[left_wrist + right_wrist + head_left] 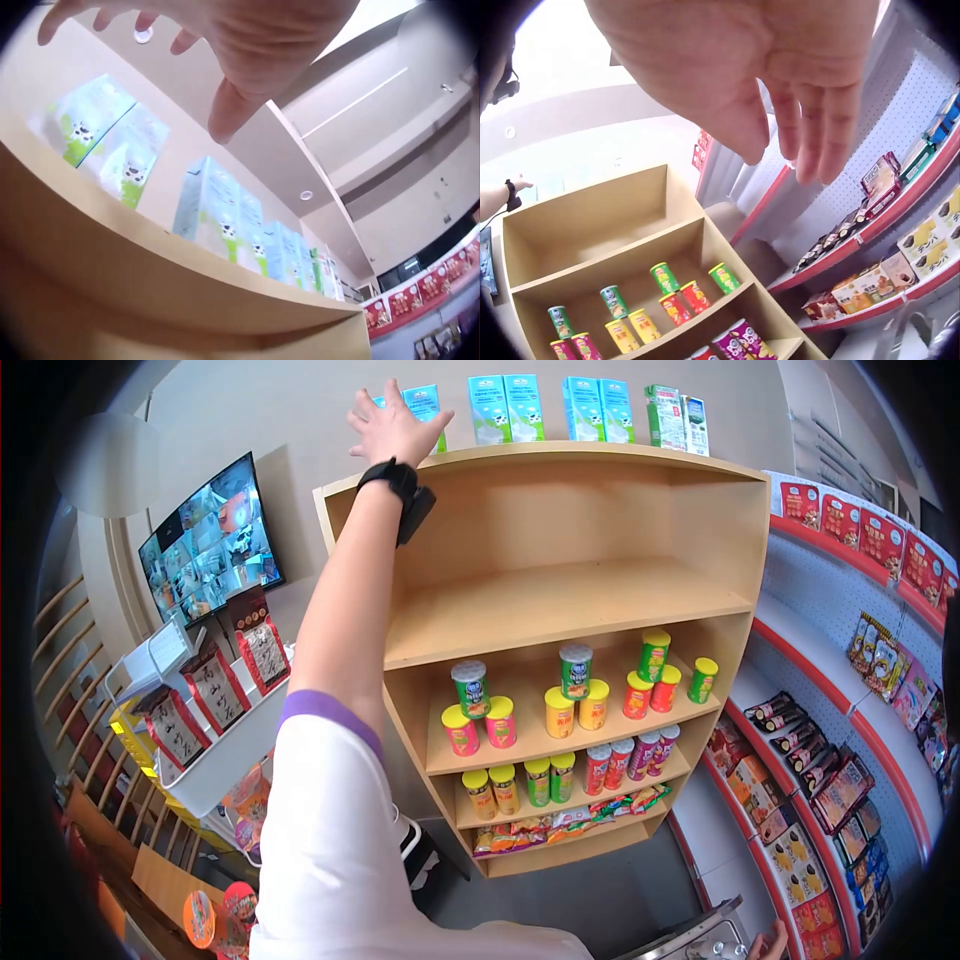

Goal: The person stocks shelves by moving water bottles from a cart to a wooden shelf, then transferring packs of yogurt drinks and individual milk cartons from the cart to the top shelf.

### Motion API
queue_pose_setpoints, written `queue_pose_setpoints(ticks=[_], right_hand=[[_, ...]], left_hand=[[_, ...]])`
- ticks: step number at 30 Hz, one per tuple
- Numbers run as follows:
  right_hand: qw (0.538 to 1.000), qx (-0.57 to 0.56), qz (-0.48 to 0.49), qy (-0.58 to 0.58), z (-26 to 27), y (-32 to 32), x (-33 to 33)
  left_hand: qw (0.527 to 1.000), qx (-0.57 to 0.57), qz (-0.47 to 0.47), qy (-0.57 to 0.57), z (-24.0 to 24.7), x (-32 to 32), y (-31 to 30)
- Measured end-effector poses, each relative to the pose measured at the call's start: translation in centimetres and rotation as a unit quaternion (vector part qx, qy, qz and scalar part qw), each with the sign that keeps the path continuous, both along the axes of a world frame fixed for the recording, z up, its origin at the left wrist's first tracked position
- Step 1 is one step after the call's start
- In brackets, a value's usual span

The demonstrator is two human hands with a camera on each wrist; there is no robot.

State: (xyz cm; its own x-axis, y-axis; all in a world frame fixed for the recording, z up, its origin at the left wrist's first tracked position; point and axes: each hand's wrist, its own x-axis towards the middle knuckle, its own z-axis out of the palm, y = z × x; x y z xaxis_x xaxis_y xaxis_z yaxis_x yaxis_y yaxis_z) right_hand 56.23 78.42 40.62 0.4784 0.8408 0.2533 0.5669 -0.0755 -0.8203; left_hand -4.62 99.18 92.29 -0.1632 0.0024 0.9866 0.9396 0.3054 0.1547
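Left hand (398,430) spread, nothing held; leftmost cartons (424,400) just beyond, upright on shelf (600,450) top, long axis vertical. Right hand (742,67) loose, holding nothing, farther, near right.

I see a pair of light-blue milk cartons (116,139) just beyond the left hand (395,425), partly hidden behind it from the head camera. Both stand upright, side by side, on top of the wooden shelf unit (560,451); each carries a black-and-white cow with green at the base. My left wrist view shows a gap between them and that hand. To its right I see two matching pairs (522,405), also upright.
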Motion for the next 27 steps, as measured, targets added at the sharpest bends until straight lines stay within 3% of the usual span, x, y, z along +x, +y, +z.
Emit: queue_pose_setpoints(ticks=[3,6,13,16,18,19,20,21,22,23,24,27], right_hand=[[0.998,0.049,0.023,-0.021,0.2,1.7,-2.6],[0.998,0.044,0.005,-0.038,1.3,2.0,-4.9],[0.998,0.023,-0.055,0.004,-0.2,-0.1,-5.3],[0.997,0.027,-0.071,0.001,0.3,-0.3,-5.5],[0.993,0.057,-0.069,0.083,-5.3,-0.3,-2.2],[0.995,0.081,-0.063,0.012,-2.8,-0.7,-4.2],[0.993,0.094,-0.068,0.024,-1.5,-1.0,-5.5],[0.992,0.092,-0.064,0.058,0.2,-1.1,-6.9],[0.992,0.097,-0.051,0.067,1.7,-1.3,-7.9],[0.989,0.139,-0.014,0.057,2.4,-1.2,-8.4],[0.991,0.120,-0.012,0.050,3.9,-1.4,-9.1],[0.981,0.169,0.080,0.051,5.9,-1.6,-9.2]], left_hand=[[0.987,-0.059,0.025,-0.149,1.6,-1.2,2.8],[0.982,-0.048,0.060,-0.170,1.2,-2.1,5.8],[0.985,-0.003,0.034,-0.168,1.9,-4.7,7.6],[0.988,0.069,0.031,-0.136,1.7,-5.3,6.9],[0.988,0.145,0.027,-0.045,1.3,-6.4,5.7],[0.983,0.161,0.085,0.029,1.4,-7.7,4.9],[0.975,0.163,0.128,0.082,1.1,-7.8,3.4],[0.994,0.066,0.082,0.016,0.3,-6.2,1.2],[0.990,0.023,-0.134,0.025,-3.8,-3.6,-0.2],[0.938,-0.023,-0.344,0.025,-7.8,-1.3,-0.9],[0.913,-0.054,-0.404,0.030,-8.7,0.9,4.5],[0.900,-0.075,-0.428,-0.024,-22.1,14.0,-7.5]])
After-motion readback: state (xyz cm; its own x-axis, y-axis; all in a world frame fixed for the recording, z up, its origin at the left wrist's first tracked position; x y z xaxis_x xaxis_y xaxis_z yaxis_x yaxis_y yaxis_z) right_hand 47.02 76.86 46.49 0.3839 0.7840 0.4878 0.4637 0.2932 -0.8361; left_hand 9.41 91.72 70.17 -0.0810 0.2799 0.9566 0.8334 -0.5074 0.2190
